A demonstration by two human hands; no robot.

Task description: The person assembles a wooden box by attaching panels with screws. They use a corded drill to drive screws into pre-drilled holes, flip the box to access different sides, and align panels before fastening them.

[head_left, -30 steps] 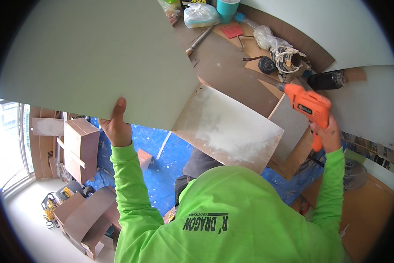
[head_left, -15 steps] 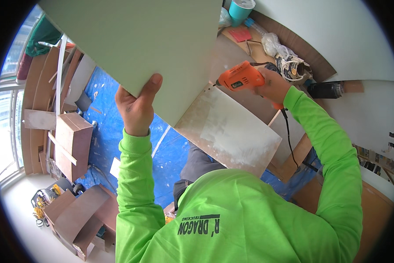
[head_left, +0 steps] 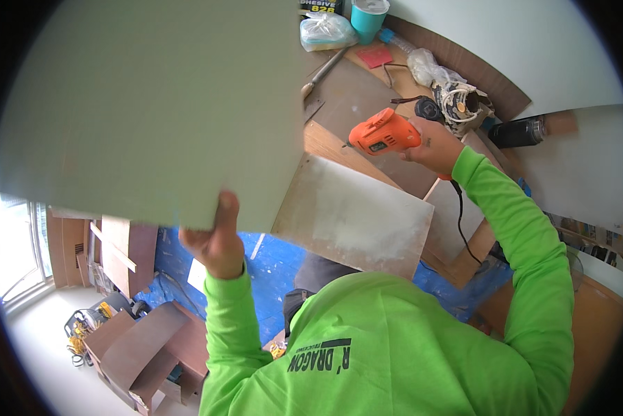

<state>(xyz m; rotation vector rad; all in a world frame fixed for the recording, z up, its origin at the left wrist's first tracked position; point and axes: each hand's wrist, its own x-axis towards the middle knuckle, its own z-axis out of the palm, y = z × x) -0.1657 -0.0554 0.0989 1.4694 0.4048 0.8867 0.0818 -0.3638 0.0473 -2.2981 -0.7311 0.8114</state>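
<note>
My left hand (head_left: 218, 243) grips the lower edge of a large pale green panel (head_left: 159, 104), thumb on the near face and the other fingers behind it. The panel fills the upper left of the view. My right hand (head_left: 433, 147) is wrapped round an orange corded drill (head_left: 384, 132), its tip pointing left toward the panel, with a gap between them. A board with a white dusty smear (head_left: 360, 211) lies in front of my body, its left end against the panel's lower right edge. The drill's black cord (head_left: 462, 225) hangs down beside the board.
On the far bench are a teal cup (head_left: 369, 19), a plastic bag (head_left: 327, 31), a brush (head_left: 324, 73), a black tape measure (head_left: 428, 109) and a rope-handled bag (head_left: 462, 105). A black flask (head_left: 518, 132) lies right. Blue sheeting (head_left: 273, 277) covers the floor; wooden pieces (head_left: 131, 256) stand left.
The panel has swung left and down with my left hand, uncovering the brush and plastic bag on the bench. The drill has shifted slightly down and its tip is now away from the board.
</note>
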